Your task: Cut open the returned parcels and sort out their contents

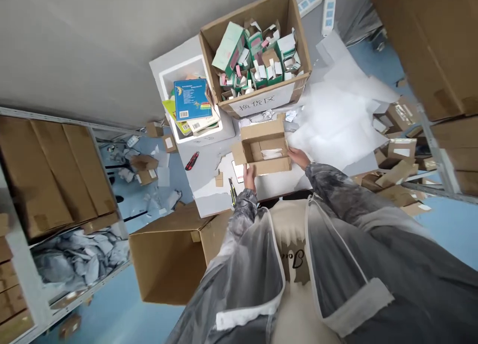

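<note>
A small opened cardboard box [274,166] is between my hands above the table, its flaps folded out. Inside it lies something white [272,154] that I cannot make out. At the box's near left corner, my left hand [249,178] grips the edge with thumb up. My right hand [298,157] is closed on the right side of the same box. Just left of my left hand are a yellow-green box cutter [232,191] and a white flat item [239,172], partly covered by the box. A red-black cutter [192,161] lies farther left.
Behind stands a large carton [265,99] full of green and white boxes. Beside it is a white foam bin [226,125] with books [192,99]. White foam sheets [332,115] cover the table's right. An open carton [168,269] stands at lower left; shelves flank both sides.
</note>
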`<control>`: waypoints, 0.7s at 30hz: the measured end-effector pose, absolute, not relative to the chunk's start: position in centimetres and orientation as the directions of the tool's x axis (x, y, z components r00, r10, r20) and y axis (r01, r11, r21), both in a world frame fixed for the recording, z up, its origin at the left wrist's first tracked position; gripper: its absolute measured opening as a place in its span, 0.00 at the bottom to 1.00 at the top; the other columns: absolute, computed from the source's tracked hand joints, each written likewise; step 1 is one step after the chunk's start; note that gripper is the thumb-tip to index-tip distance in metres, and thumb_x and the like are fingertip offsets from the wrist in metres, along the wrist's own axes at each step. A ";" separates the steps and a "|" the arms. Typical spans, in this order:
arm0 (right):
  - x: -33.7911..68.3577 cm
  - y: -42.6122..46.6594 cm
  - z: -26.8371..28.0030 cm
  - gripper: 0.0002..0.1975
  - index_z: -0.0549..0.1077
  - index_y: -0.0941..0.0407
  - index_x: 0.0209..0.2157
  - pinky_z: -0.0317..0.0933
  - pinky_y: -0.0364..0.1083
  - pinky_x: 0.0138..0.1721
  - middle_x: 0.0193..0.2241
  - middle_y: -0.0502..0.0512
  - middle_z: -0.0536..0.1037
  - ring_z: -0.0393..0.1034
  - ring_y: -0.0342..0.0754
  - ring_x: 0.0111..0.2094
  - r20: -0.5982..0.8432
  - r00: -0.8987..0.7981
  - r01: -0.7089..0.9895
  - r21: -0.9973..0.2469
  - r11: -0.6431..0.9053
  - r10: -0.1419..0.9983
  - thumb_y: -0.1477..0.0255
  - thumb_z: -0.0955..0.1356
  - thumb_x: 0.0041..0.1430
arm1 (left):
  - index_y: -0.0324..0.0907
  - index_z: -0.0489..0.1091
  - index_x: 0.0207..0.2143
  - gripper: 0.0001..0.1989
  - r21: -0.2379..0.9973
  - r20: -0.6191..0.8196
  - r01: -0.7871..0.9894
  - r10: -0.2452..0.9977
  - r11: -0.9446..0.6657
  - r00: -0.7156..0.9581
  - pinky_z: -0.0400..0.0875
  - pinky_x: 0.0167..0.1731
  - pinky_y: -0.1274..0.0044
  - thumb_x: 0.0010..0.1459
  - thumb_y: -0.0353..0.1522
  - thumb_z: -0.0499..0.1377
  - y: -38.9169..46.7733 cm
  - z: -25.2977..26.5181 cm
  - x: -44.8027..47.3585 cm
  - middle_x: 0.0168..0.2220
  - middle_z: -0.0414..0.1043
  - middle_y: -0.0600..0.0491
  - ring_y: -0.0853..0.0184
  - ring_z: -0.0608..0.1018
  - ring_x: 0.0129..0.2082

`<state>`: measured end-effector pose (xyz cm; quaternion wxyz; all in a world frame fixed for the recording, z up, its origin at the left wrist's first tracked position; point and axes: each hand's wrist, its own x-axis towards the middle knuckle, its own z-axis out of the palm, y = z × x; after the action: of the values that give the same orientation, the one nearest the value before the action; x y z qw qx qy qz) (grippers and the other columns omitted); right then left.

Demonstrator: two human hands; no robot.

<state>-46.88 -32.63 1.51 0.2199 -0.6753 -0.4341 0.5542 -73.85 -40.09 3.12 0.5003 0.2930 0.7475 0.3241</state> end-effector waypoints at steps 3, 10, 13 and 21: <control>-48.5 -34.5 3.9 0.13 0.78 0.51 0.32 0.76 0.53 0.63 0.42 0.58 0.91 0.84 0.60 0.53 -0.488 0.118 0.382 -0.781 -0.493 0.865 0.62 0.67 0.70 | 0.49 0.73 0.77 0.38 0.794 -0.558 -0.001 0.730 0.607 -0.394 0.80 0.71 0.64 0.76 0.56 0.73 -38.9 3.6 -74.5 0.69 0.82 0.42 0.55 0.85 0.68; -46.9 -41.1 10.5 0.24 0.77 0.51 0.31 0.79 0.53 0.62 0.38 0.56 0.87 0.84 0.60 0.51 -0.206 0.448 0.343 -0.859 -0.380 0.870 0.50 0.66 0.76 | 0.47 0.78 0.56 0.34 0.975 -0.102 0.155 0.941 0.159 -0.323 0.79 0.76 0.61 0.74 0.67 0.70 -37.7 8.1 -74.5 0.68 0.79 0.38 0.51 0.81 0.73; -43.9 -44.7 14.3 0.25 0.90 0.49 0.48 0.75 0.59 0.77 0.50 0.55 0.93 0.83 0.63 0.68 -0.050 0.579 0.278 -0.926 -0.254 0.814 0.45 0.69 0.77 | 0.49 0.74 0.71 0.44 0.996 0.041 0.086 0.995 -0.033 -0.094 0.76 0.80 0.59 0.74 0.71 0.67 -38.1 10.8 -71.4 0.70 0.80 0.39 0.51 0.83 0.74; -31.3 -56.5 20.5 0.26 0.89 0.50 0.62 0.71 0.65 0.82 0.64 0.56 0.91 0.81 0.60 0.74 0.023 0.814 0.139 -0.978 -0.158 0.580 0.46 0.72 0.80 | 0.55 0.70 0.82 0.44 0.966 0.246 -0.011 0.901 -0.260 0.358 0.73 0.84 0.54 0.79 0.68 0.64 -39.2 15.0 -53.5 0.78 0.72 0.40 0.47 0.76 0.82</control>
<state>-31.30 -56.48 20.52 0.6016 -0.7385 -0.2435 0.1830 -53.47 -39.21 14.96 0.5038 0.6522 0.3412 0.4522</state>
